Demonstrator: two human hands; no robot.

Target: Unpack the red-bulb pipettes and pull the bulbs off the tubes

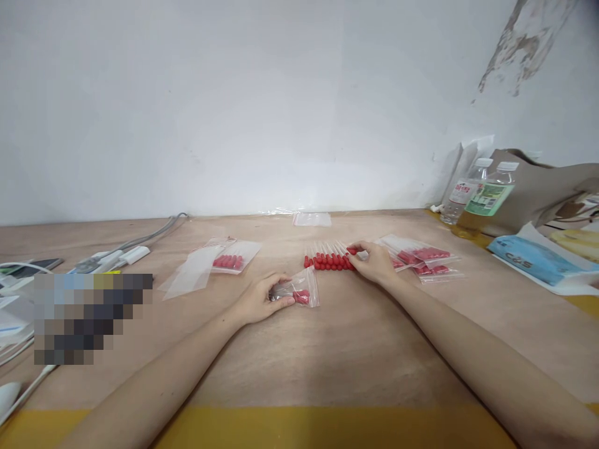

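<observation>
Our left hand [259, 299] fingers are clamping the open end of a small zip bag [303, 290] with red bulbs inside, just in front of the row of red-bulbed droppers [327, 261]. Our right hand [374, 262] fingers are pinching together on that row's right end. Filled bags [428, 259] are lying just right of the row, and flat bags [219, 262] are sitting well left of it.

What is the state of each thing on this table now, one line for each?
small bag: held at one end, red pieces inside.
row of red-tipped tubes: loose, lying side by side.
left hand: shut on the small bag.
right hand: fingertips on the row's right end; grasp unclear.
filled bags: flat, overlapping, right of the row.
left bag: flat, red pieces inside.
bottles: upright, capped.
</observation>
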